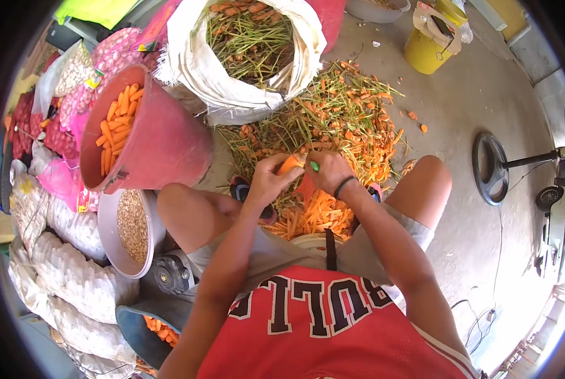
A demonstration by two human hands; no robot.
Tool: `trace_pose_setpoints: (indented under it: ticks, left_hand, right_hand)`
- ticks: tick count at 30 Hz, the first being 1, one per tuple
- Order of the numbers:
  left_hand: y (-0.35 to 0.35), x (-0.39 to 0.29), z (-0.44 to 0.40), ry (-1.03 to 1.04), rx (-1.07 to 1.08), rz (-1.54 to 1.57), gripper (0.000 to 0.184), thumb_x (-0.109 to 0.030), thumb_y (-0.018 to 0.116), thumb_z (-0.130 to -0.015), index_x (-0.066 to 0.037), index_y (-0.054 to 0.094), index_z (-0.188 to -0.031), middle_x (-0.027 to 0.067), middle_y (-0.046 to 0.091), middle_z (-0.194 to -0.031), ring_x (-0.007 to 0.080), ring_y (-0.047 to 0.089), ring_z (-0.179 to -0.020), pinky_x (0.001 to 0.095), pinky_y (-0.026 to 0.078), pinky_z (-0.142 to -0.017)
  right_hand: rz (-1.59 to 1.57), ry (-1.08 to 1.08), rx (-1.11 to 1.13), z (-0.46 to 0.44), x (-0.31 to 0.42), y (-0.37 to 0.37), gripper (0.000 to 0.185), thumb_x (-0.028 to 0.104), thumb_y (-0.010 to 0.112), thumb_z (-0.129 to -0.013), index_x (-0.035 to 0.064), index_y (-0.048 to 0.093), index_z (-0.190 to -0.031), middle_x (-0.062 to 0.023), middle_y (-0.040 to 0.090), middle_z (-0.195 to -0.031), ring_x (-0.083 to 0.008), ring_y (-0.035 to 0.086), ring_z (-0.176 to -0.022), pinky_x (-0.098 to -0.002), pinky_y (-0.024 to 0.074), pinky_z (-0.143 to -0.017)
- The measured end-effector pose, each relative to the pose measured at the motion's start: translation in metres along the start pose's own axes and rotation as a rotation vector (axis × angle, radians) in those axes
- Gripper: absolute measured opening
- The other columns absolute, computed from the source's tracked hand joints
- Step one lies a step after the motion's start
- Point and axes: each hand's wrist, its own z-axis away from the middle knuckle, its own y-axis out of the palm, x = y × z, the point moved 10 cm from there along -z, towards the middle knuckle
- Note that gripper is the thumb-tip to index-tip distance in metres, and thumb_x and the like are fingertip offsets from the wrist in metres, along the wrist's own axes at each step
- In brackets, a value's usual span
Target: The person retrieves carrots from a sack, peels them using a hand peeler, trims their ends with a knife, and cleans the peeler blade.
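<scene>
While left hand holds carrot — right grips tool.

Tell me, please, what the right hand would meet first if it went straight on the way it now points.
Probably the carrot held in the left hand, just ahead of the right hand, though this single view leaves depth unclear.

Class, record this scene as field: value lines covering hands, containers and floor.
Left hand: holds a carrot
Right hand: grips a green tool, mostly hidden
Red bucket: contains orange carrots
White sack: open, green stalks inside
Floor: peelings between the legs; trimmings heaped beyond the hands
</scene>
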Motion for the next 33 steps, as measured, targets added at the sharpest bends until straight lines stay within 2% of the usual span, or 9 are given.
trace_pose_setpoints:
  ticks: [5,8,10,13,18,20,22,25,33]
  left_hand:
    - [-0.015,-0.002,-0.006,-0.053,-0.029,0.088,0.021,-0.016,0.072,-0.086,-0.001,0.067,-0.100,-0.0019,0.058,-0.071,0.0050,0.051,-0.056,0.0221,0.039,-0.049]
    - [-0.088,0.005,-0.024,-0.188,-0.338,0.216,0.025,-0.028,0.070,-0.088,-0.005,0.066,-0.097,-0.0029,0.057,-0.071,0.0061,0.049,-0.055,0.0246,0.039,-0.046]
    - [-0.161,-0.045,-0.062,0.276,-0.203,0.832,0.032,-0.041,0.059,-0.094,-0.009,0.061,-0.099,0.0008,0.060,-0.079,0.0098,0.057,-0.064,0.0256,0.047,-0.051]
    - [-0.270,-0.105,-0.054,0.514,-0.819,1.242,0.049,-0.037,0.057,-0.094,-0.002,0.049,-0.128,0.0098,0.063,-0.096,0.0248,0.063,-0.090,0.0340,0.056,-0.084]
    - [-0.181,-0.166,-0.127,0.263,-0.411,0.240,0.051,-0.037,0.056,-0.097,0.003,0.051,-0.129,0.0124,0.063,-0.109,0.0191,0.062,-0.099,0.0305,0.054,-0.082]
    - [-0.148,-0.150,-0.154,0.147,-0.337,-0.315,0.043,-0.036,0.060,-0.095,-0.001,0.061,-0.122,0.0085,0.066,-0.099,0.0149,0.063,-0.090,0.0280,0.053,-0.079]
    - [-0.155,-0.115,-0.189,0.110,-0.302,-0.477,0.035,-0.031,0.061,-0.095,-0.001,0.068,-0.111,0.0072,0.069,-0.094,0.0137,0.063,-0.081,0.0285,0.053,-0.076]
    - [-0.175,-0.066,-0.234,-0.117,-0.299,-0.894,0.030,-0.028,0.063,-0.089,-0.006,0.069,-0.107,0.0181,0.067,-0.097,0.0335,0.065,-0.094,0.0399,0.052,-0.080]
    - [-0.186,-0.062,-0.282,-0.144,-0.485,-1.517,0.023,-0.017,0.061,-0.086,-0.007,0.070,-0.104,0.0171,0.057,-0.120,0.0343,0.056,-0.114,0.0457,0.051,-0.090]
  right_hand:
    - [0.250,0.219,0.472,-0.015,-0.077,0.063,0.034,0.025,0.061,-0.086,-0.0001,0.064,-0.108,-0.0229,0.067,-0.098,-0.0369,0.066,-0.090,-0.0442,0.0540,-0.077]
    - [0.301,0.126,0.618,-0.006,-0.070,0.083,0.043,0.026,0.059,-0.089,-0.0019,0.060,-0.122,-0.0233,0.065,-0.109,-0.0338,0.066,-0.092,-0.0431,0.0555,-0.076]
    - [0.296,0.088,0.645,0.006,-0.060,0.081,0.040,0.024,0.057,-0.091,-0.0026,0.060,-0.121,-0.0226,0.066,-0.107,-0.0334,0.066,-0.091,-0.0431,0.0552,-0.077]
    - [0.258,0.097,0.692,0.010,-0.058,0.091,0.041,0.026,0.058,-0.089,-0.0014,0.060,-0.119,-0.0238,0.066,-0.105,-0.0359,0.065,-0.095,-0.0447,0.0535,-0.081]
    - [0.266,0.096,0.754,0.009,-0.057,0.090,0.042,0.028,0.057,-0.090,-0.0007,0.059,-0.121,-0.0239,0.067,-0.104,-0.0372,0.064,-0.098,-0.0465,0.0526,-0.084]
    - [0.264,0.101,0.760,0.007,-0.058,0.089,0.041,0.029,0.056,-0.091,-0.0011,0.059,-0.119,-0.0236,0.067,-0.104,-0.0370,0.065,-0.097,-0.0468,0.0525,-0.083]
    - [0.229,0.103,0.727,0.004,-0.063,0.091,0.040,0.030,0.057,-0.089,0.0009,0.059,-0.118,-0.0236,0.067,-0.102,-0.0373,0.064,-0.097,-0.0466,0.0523,-0.082]
    - [0.195,0.096,0.722,0.002,-0.059,0.087,0.038,0.029,0.058,-0.088,0.0050,0.060,-0.118,-0.0241,0.067,-0.102,-0.0381,0.064,-0.097,-0.0476,0.0525,-0.081]
    - [0.165,0.088,0.749,-0.016,-0.073,0.101,0.038,0.029,0.057,-0.089,0.0057,0.061,-0.118,-0.0223,0.067,-0.103,-0.0377,0.065,-0.095,-0.0476,0.0526,-0.079]
